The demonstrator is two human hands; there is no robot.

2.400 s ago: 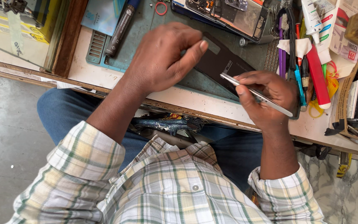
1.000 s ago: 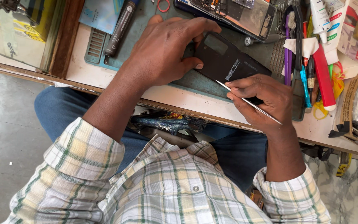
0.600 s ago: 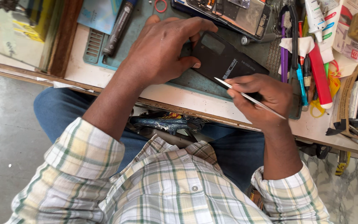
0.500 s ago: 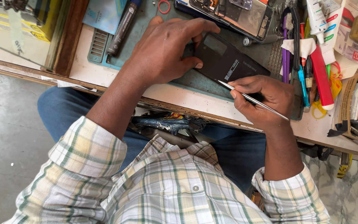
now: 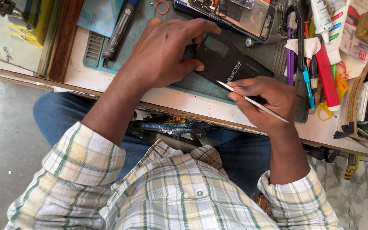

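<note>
A black phone lies back side up on a grey-green work mat on the bench. My left hand grips the phone's left end, thumb along its near edge. My right hand holds a thin metal pry tool like a pen. The tool's tip rests at the phone's near edge. My right hand covers the phone's right end.
An opened phone with bare internals lies behind the black phone. A black marker and a red ring lie on the mat. Screwdrivers, a red tube and tweezers crowd the right side. My knees are under the bench edge.
My left hand shifted its grip on the phone's left end. My right hand moved the pry tool's tip along the phone's near edge.
</note>
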